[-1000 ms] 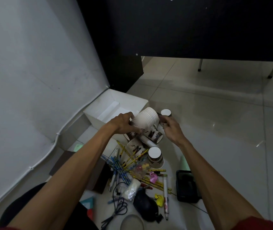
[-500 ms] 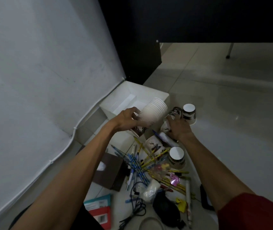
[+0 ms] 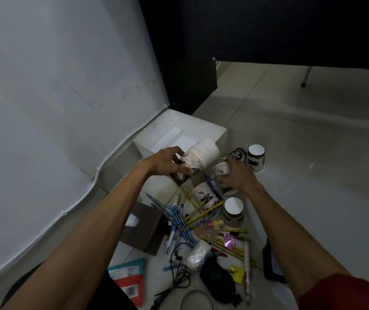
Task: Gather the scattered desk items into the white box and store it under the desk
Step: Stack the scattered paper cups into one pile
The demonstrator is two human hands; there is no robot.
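Dark brown paper cup (image 3: 237, 154), writing too blurry to read, left hand (image 3: 165, 163) gripping stack of white paper cups (image 3: 202, 156), right hand (image 3: 238, 176) gripping tipped white cup (image 3: 220, 170)

One view only, head-worn, wide-angle: faces forward and steeply down, near above tiled floor (image 3: 313, 175); wall (image 3: 44, 108) at left, black desk (image 3: 268, 30) at far end.

One box (image 3: 198, 125), one stack of cups (image 3: 203, 156), at least five loose cups (image 3: 256, 157), one tissue box (image 3: 143, 229), two booklets (image 3: 126, 268), one black pouch (image 3: 217, 278) and a pencil pile (image 3: 183, 222) too tangled to count.
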